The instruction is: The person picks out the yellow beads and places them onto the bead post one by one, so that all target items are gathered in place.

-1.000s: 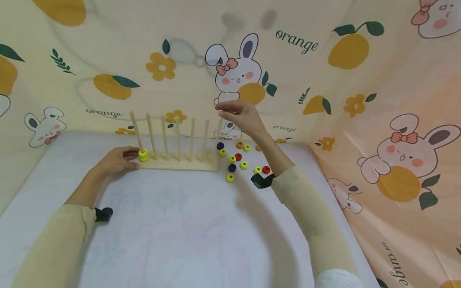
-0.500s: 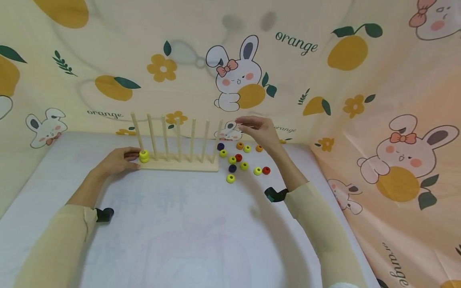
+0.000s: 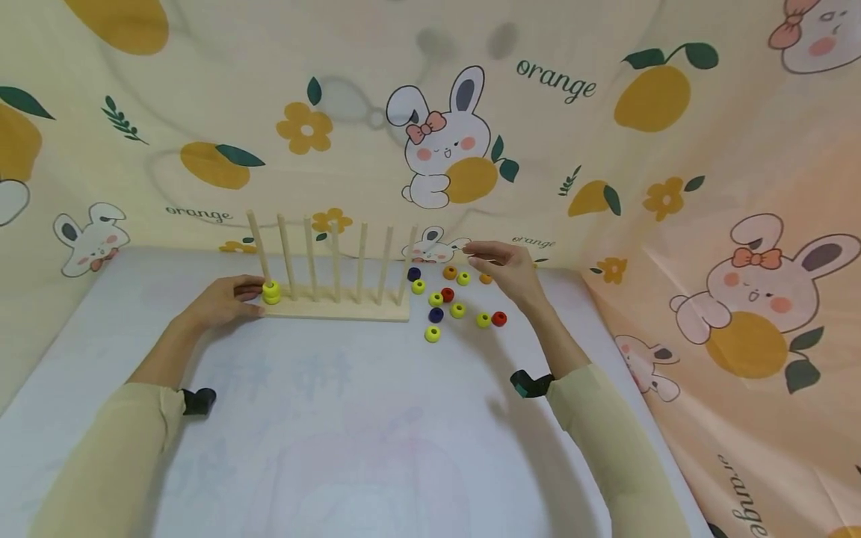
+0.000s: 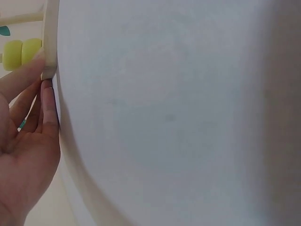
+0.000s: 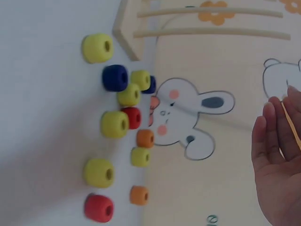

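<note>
A wooden peg rack (image 3: 336, 308) with a row of upright pegs stands at the back of the table. Two yellow beads (image 3: 271, 292) are stacked on its leftmost peg. At the rack's left end, my left hand (image 3: 225, 302) holds the base between thumb and fingers; the left wrist view shows the fingertips (image 4: 47, 87) against the end of the base. My right hand (image 3: 507, 270) is raised above the loose beads, right of the rack. Its fingers (image 5: 270, 127) look fairly straight in the right wrist view, with nothing held between them.
Loose beads lie scattered right of the rack: several yellow ones (image 3: 457, 310), a red bead (image 3: 499, 319), a dark blue bead (image 3: 436, 315) and an orange bead (image 3: 450, 273) among them. A printed cloth (image 3: 350, 172) hangs behind the white table (image 3: 323, 418).
My right hand has moved down and to the right, from above the rack's rightmost peg to over the loose beads. My left hand stays at the rack's left end.
</note>
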### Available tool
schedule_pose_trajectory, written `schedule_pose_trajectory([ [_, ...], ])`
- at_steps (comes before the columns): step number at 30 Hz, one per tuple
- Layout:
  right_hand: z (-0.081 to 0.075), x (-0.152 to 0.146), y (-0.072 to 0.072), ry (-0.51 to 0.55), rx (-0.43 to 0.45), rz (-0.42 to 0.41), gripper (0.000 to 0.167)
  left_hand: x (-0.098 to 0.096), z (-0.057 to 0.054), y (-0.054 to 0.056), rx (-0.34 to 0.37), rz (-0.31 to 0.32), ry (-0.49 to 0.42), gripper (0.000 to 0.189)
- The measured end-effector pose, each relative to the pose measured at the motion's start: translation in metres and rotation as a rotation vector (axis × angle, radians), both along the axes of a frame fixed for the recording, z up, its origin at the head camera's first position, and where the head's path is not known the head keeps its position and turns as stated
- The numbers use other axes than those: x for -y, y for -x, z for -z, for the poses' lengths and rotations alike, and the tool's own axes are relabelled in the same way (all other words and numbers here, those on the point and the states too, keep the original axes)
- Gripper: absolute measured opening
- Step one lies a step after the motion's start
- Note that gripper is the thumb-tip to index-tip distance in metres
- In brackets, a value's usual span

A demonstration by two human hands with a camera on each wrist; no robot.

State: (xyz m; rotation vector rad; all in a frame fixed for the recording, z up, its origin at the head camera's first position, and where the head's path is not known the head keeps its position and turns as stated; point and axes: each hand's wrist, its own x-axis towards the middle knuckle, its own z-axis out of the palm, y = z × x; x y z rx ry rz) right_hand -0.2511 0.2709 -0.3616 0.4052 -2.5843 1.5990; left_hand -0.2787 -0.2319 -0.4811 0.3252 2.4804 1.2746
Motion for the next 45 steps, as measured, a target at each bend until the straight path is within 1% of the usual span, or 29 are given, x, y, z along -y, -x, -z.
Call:
schedule_pose_trajectory([
  [2, 0.013, -0.008, 0.004, 0.017, 0.007, 0.009, 0.03, 0.001, 0.0, 0.0, 0.004, 0.0, -0.003, 0.074],
  [6, 0.027, -0.016, 0.0, 0.055, 0.027, 0.013, 0.029, 0.004, 0.001, 0.001, 0.008, -0.006, -0.008, 0.073],
  [8, 0.031, -0.02, -0.003, 0.077, 0.034, 0.022, 0.028, 0.004, 0.0, 0.003, 0.002, -0.008, -0.011, 0.072],
  [11, 0.034, -0.024, -0.01, 0.092, 0.015, 0.007, 0.028, 0.004, 0.0, 0.004, -0.01, -0.009, -0.014, 0.071],
  [13, 0.037, -0.029, -0.014, 0.081, 0.009, 0.002, 0.029, 0.004, 0.0, 0.004, -0.012, -0.006, -0.007, 0.072],
  [15, 0.045, -0.036, -0.016, 0.069, 0.019, 0.006, 0.029, 0.003, 0.0, 0.003, -0.005, -0.005, -0.005, 0.072],
  [20, 0.074, -0.056, -0.016, 0.024, 0.094, 0.077, 0.029, 0.001, 0.0, 0.001, 0.017, -0.008, -0.012, 0.072],
  [24, 0.086, -0.064, -0.017, -0.012, 0.114, 0.098, 0.027, 0.001, 0.002, 0.0, 0.029, -0.016, -0.002, 0.072],
  [28, 0.093, -0.067, -0.018, -0.062, 0.132, 0.101, 0.026, 0.001, 0.002, -0.002, 0.038, -0.027, -0.002, 0.071],
  [36, 0.104, -0.074, -0.014, -0.111, 0.143, 0.085, 0.027, 0.001, 0.001, -0.002, 0.03, -0.03, -0.01, 0.07],
  [39, 0.109, -0.078, -0.011, -0.123, 0.174, 0.085, 0.03, 0.001, 0.003, 0.0, 0.028, -0.028, -0.015, 0.07],
  [43, 0.114, -0.081, -0.008, -0.161, 0.237, 0.102, 0.033, 0.002, 0.006, 0.002, 0.032, -0.025, -0.052, 0.07],
  [45, 0.116, -0.082, -0.006, -0.188, 0.252, 0.099, 0.033, 0.003, 0.007, 0.003, 0.035, -0.025, -0.067, 0.071],
])
